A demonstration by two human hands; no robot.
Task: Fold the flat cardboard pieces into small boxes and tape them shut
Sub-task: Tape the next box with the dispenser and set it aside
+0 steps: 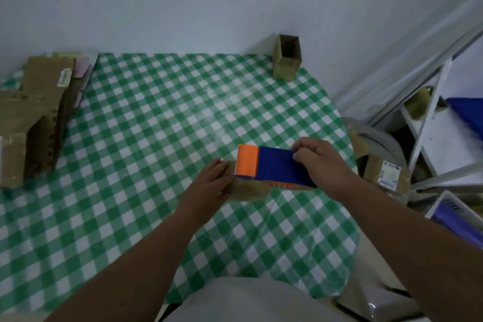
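1. Both forearms reach out over the green check tablecloth.
2. L hand lies flat w/ straight fingers, pressing the small box down on the cloth.
3. R hand grips the blue-orange tape dispenser, fingers curled over its back end, riding on top of the box.
4. Open finished box stands upright at far edge; flat cardboard stack far left.

**Materials and finishes**

Checked tablecloth: green-white, smooth, faint sheen, likely plastic-coated. Tape dispenser: blue and orange plastic, matt. Small box, upright box, flat stack: brown matt cardboard. Shelf frame: white, smooth.
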